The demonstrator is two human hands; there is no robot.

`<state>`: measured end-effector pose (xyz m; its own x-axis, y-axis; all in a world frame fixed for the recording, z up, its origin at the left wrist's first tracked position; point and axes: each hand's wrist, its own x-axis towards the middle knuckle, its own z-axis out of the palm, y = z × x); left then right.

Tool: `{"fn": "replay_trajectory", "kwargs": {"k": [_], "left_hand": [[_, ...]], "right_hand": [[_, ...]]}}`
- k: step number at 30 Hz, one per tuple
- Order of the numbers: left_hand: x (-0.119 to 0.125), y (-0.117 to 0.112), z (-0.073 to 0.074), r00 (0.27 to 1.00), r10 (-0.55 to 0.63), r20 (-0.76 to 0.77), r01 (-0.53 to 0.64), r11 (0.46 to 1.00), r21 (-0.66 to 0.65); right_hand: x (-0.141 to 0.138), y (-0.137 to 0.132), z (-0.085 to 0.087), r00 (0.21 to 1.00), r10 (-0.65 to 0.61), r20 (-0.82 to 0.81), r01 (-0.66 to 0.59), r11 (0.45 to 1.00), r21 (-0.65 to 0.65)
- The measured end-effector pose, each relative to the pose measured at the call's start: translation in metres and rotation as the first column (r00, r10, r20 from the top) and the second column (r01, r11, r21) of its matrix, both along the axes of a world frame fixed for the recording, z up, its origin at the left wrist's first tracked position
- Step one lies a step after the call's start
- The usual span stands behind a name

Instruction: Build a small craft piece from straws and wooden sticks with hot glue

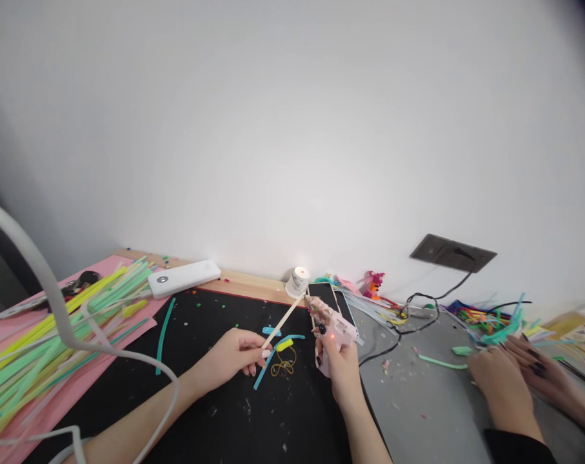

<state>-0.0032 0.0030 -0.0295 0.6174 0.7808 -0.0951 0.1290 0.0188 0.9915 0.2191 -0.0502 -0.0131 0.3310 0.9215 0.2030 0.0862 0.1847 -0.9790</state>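
Pinched between the thumb and fingers of my left hand (238, 352) is a thin pale wooden stick (284, 319), slanting up to the right. My right hand (341, 367) is wrapped round a pink glue gun (341, 327) with a small red light glowing on it. The gun's nozzle is at the stick's far end; whether they touch, I cannot tell. Below the stick lie a blue strip (267, 366), a yellow piece (285, 345) and a looped yellowish cord (283, 368) on the black mat (215, 412). A white paper cup (298, 281) stands upside down behind the stick's tip.
Colourful strips (55, 338) cover pink paper at left, beside a white device (184, 279). A white cable (55, 290) crosses the left foreground. Phones (324, 293) lie behind the gun. A black cord (437, 309) runs from the wall socket (451, 253). Another person's hands (507, 374) work at right.
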Motion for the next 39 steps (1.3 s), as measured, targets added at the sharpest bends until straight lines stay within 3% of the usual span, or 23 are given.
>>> {"fn": "replay_trajectory", "kwargs": {"k": [20,39], "left_hand": [[0.0006,-0.0004,0.0003,1.000,0.000,-0.008,0.000,1.000,-0.008],[0.0003,-0.0026,0.0065,1.000,0.004,-0.008,-0.004,1.000,0.012]], "right_hand": [[0.0025,0.0009,-0.0041,0.999,-0.047,0.017,0.047,0.998,-0.041],[-0.0018,-0.0015,0.0023,0.998,0.005,0.062,-0.002,0.999,-0.041]]}}
